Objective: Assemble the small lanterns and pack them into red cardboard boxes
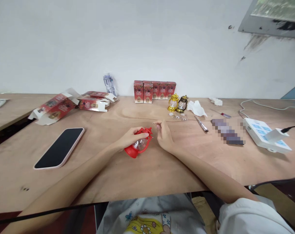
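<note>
A small red lantern (pixel 139 145) with a clear globe lies tilted in my left hand (pixel 130 137), whose fingers wrap around it. Its red top points toward my right hand. Just right of that top, my right hand (pixel 164 136) is closed in a pinch; a tiny tip shows at the fingers, too small to name. Beyond the hands stand a gold lantern (pixel 173 103) and a dark bronze lantern (pixel 182 104), side by side. Small metal rings or wire pieces (pixel 178 116) lie in front of them.
Several red boxes (pixel 148 93) stand by the wall, near a bottle (pixel 109 85). Opened boxes (pixel 60 106) and a phone (pixel 60 148) lie left. To the right are crumpled tissue (pixel 196 108), a silver pen-like tool (pixel 201 124), a screwdriver (pixel 224 114) and a power strip (pixel 259 131) with cables.
</note>
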`<state>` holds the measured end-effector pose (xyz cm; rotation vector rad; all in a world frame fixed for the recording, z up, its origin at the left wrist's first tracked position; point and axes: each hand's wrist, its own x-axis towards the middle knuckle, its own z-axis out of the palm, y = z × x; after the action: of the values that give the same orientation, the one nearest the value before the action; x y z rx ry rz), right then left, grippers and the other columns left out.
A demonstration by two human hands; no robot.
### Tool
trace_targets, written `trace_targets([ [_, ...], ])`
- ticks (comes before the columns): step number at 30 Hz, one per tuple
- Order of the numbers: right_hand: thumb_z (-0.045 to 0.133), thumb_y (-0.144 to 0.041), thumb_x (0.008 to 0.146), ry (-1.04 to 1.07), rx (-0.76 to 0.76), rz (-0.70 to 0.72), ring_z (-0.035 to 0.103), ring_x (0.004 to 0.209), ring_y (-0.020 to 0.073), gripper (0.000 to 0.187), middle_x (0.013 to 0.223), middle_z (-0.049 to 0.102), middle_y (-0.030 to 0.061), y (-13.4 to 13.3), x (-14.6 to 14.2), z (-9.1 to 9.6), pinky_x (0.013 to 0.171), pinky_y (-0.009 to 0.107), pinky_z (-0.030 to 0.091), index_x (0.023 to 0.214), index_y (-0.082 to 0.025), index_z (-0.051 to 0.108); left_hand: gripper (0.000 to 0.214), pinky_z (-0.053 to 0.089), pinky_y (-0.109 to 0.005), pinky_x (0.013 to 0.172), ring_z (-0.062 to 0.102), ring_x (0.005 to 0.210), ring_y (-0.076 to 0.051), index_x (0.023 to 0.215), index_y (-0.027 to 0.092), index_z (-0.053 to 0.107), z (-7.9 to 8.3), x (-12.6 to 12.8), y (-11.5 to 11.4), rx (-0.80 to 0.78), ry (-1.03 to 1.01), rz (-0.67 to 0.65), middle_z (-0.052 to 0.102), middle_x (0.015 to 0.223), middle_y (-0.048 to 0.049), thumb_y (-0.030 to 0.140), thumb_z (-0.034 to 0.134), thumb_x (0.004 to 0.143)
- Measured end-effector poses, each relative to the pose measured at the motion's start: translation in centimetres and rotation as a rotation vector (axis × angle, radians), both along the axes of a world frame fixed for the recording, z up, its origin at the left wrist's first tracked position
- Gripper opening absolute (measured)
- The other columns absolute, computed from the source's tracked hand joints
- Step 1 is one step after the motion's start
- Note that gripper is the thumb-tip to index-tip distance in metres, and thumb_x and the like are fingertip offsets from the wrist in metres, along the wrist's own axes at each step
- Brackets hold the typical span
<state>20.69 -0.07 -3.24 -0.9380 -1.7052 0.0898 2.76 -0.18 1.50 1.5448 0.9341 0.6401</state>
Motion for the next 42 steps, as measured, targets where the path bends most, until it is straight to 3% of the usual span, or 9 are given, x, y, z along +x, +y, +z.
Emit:
trace_targets([
  [6,0.038,-0.014,0.092,-0.114,0.01,0.297,0.055,0.081,0.0146,0.017,0.086,0.058,0.0046,-0.5,0.2,0.9,0.073,0.029,0.046,0.092,-0.021,0.054,0.035,0.039,-0.024,0.06,0.051,0.061,-0.011,0.077,0.013,0.061,0.7,-0.7,0.0,-0.012,0.187,-0.236,0.058,0.067,0.0009,0.047,0.065,0.069],
  [10,0.041,-0.013,0.091,-0.164,-0.01,0.404,0.056,0.081,0.0145,0.017,0.085,0.059,0.0039,-0.9,0.0,1.2,0.073,0.029,0.045,0.089,-0.02,0.056,0.034,0.036,-0.023,0.057,0.048,0.059,-0.011,0.07,0.012,0.061,1.0,-0.5,-0.3,0.0,0.257,-0.278,0.055,0.063,0.0017,0.046,0.067,0.066],
  [24,0.039,-0.009,0.089,-0.154,-0.028,0.365,0.054,0.08,0.0137,0.019,0.085,0.058,0.0039,-0.7,0.1,0.8,0.073,0.027,0.045,0.089,-0.02,0.054,0.03,0.039,-0.022,0.06,0.052,0.064,-0.012,0.08,0.013,0.066,0.8,-0.5,-0.1,0.099,0.208,-0.285,0.061,0.07,0.0003,0.042,0.063,0.072],
  [33,0.035,-0.006,0.086,-0.182,0.02,0.375,0.055,0.08,0.0147,0.025,0.084,0.058,0.0061,0.4,0.7,0.7,0.071,0.028,0.045,0.087,-0.018,0.057,0.031,0.039,-0.022,0.06,0.05,0.061,-0.011,0.073,0.013,0.06,1.1,-0.2,-0.7,0.192,0.209,-0.22,0.056,0.065,0.0021,0.044,0.062,0.072],
  [37,0.043,-0.009,0.082,-0.166,-0.16,0.381,0.056,0.077,0.0134,0.017,0.084,0.061,0.0043,0.3,0.8,1.0,0.071,0.027,0.045,0.088,-0.018,0.057,0.031,0.04,-0.022,0.06,0.052,0.063,-0.012,0.078,0.013,0.063,1.3,-0.2,-1.0,0.243,0.262,-0.197,0.06,0.069,0.0009,0.043,0.061,0.072],
  [42,0.055,-0.011,0.071,-0.216,-0.491,0.398,0.055,0.067,0.0112,0.026,0.078,0.063,-0.0012,0.6,1.3,1.0,0.063,0.023,0.043,0.096,-0.018,0.057,0.034,0.041,-0.023,0.06,0.055,0.064,-0.013,0.085,0.013,0.067,1.3,-0.1,-1.3,0.309,0.331,-0.179,0.064,0.071,-0.0009,0.045,0.061,0.073],
])
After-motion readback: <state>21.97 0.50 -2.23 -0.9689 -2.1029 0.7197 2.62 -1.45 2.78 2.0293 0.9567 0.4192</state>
